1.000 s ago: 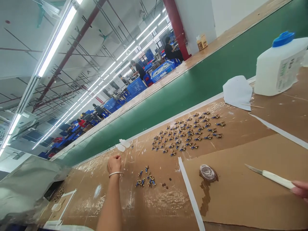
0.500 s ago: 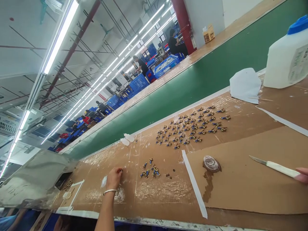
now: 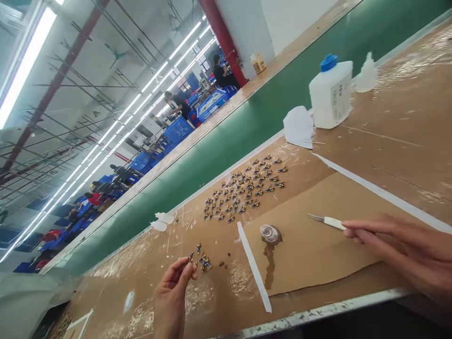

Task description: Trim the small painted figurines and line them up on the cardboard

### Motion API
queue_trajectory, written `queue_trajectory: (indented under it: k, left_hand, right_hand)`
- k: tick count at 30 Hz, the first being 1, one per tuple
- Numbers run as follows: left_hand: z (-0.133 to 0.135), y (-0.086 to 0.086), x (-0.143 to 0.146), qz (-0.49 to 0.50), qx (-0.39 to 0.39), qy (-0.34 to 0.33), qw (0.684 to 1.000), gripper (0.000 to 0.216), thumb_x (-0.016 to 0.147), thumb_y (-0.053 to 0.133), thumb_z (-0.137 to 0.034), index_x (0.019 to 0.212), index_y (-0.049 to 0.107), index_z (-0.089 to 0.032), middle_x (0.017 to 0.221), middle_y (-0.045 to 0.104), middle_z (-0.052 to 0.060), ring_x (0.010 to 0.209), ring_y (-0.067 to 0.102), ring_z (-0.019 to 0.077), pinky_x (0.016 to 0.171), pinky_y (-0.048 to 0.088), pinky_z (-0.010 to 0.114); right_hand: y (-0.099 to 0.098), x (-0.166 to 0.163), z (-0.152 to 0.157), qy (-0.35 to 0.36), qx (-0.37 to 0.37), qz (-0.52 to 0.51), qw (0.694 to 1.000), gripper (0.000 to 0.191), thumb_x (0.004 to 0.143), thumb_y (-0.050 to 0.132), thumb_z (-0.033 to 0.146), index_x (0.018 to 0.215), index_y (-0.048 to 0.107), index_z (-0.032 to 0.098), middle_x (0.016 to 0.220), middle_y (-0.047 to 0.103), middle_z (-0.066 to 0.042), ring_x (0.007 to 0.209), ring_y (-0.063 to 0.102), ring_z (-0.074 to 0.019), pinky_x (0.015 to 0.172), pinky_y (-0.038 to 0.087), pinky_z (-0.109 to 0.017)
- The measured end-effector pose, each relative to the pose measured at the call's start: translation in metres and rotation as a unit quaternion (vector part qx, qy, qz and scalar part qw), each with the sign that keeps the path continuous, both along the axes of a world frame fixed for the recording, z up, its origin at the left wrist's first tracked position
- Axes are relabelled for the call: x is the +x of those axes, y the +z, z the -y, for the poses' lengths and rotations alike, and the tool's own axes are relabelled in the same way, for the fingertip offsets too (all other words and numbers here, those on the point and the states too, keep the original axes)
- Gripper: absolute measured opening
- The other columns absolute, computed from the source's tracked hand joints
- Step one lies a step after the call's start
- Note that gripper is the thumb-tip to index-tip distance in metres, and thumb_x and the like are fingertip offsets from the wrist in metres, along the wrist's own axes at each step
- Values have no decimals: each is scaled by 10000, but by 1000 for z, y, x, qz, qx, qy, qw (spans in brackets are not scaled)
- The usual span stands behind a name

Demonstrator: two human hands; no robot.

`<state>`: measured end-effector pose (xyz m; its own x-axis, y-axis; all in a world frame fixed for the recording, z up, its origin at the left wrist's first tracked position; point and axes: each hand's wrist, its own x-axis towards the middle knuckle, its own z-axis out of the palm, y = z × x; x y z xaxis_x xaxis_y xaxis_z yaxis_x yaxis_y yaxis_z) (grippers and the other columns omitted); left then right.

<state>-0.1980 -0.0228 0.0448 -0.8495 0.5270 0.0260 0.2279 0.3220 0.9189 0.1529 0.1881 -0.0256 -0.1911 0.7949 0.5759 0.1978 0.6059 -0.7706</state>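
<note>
My right hand [image 3: 399, 247] holds a craft knife [image 3: 334, 222] by its white handle, the blade pointing left above a brown cardboard sheet [image 3: 328, 259]. My left hand [image 3: 176, 287] is closed in a pinch at the left edge of a small heap of blue and yellow figurines [image 3: 205, 262]. What sits between its fingertips is too small to make out. A few dark round bits [image 3: 223, 264] lie to the right of that heap. On the cardboard, a round whitish disc [image 3: 270, 233] rests beside a dark wet streak [image 3: 270, 268].
Many more figurines [image 3: 243, 188] lie spread behind. A blue-capped bottle [image 3: 332, 94], crumpled white paper [image 3: 298, 126] and a small squeeze bottle [image 3: 367, 74] stand back right. Two small white bottles [image 3: 163, 220] lie at left. A green belt [image 3: 226, 136] runs behind; people work beyond.
My view has swung right. My left hand has moved right to the small heap of figurines. The right hand, barely visible before, now shows with the craft knife.
</note>
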Motion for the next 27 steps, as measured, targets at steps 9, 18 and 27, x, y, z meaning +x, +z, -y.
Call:
queue_trajectory:
  k: [9,18,27]
  left_hand:
    - [-60,5,74,75,-14,-58,995,370,498,822,-420,785,738,-203,603,673,18,631,625,126,650,501,168]
    - [-106,16,104,-129,-162,-183,961,372,611,711,-516,828,731,-215,798,700,44,764,623,195,709,495,264]
    - [-136,23,115,-309,-188,-280,889,195,738,609,-421,768,704,-254,803,698,17,775,634,197,731,464,287]
  right_hand:
    - [7,2,-3,118,5,-44,992,222,861,520,142,1042,603,238,810,654,-18,746,643,-130,662,523,-219]
    - [10,5,-4,148,-7,-74,986,234,865,498,93,1040,602,209,805,630,-17,748,617,-108,677,494,-212]
    - [14,6,-2,122,8,-72,990,217,869,496,97,1022,607,202,746,608,-25,676,579,-105,611,466,-203]
